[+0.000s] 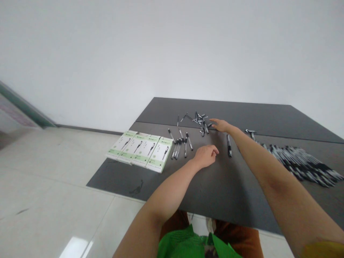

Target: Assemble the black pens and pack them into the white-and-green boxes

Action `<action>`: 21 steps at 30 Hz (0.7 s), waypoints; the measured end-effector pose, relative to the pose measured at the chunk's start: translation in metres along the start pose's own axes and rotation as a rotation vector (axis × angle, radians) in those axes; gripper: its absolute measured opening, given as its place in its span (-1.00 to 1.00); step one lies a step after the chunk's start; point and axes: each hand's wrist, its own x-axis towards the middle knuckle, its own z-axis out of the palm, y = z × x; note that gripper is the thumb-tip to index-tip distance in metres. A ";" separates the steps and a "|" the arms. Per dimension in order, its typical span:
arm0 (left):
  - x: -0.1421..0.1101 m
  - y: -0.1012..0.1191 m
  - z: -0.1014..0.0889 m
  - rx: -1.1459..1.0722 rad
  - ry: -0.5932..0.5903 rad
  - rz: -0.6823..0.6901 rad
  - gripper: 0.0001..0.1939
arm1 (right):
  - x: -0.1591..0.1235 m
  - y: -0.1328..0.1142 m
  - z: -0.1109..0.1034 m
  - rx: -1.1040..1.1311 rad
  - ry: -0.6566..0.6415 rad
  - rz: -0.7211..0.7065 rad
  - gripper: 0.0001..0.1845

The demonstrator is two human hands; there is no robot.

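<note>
Up on the person's head, the lone camera faces forward and down, across the counter [209, 195] toward the wall [172, 46].

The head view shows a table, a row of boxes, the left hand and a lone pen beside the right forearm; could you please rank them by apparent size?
Largest to smallest:
1. Table
2. Row of boxes
3. Left hand
4. Lone pen

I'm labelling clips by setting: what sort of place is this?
Probably a simple indoor workroom, though the room's wider use can't be told: many pens and a row of green-and-white boxes lie on a dark table, beside a plain white wall.
</note>
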 end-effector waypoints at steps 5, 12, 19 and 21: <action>-0.001 -0.001 -0.002 -0.009 -0.003 0.012 -0.69 | 0.009 -0.001 0.012 -0.104 0.058 -0.018 -0.54; 0.007 -0.003 -0.002 -0.075 0.030 -0.061 -0.72 | -0.022 0.000 0.020 0.027 0.242 -0.038 -0.53; 0.012 -0.002 -0.004 -0.332 0.210 -0.230 -0.63 | -0.109 -0.008 0.034 0.363 0.313 -0.044 -0.54; 0.010 0.000 -0.005 -0.350 0.213 -0.176 -0.56 | -0.127 -0.013 0.040 0.381 0.263 -0.130 -0.49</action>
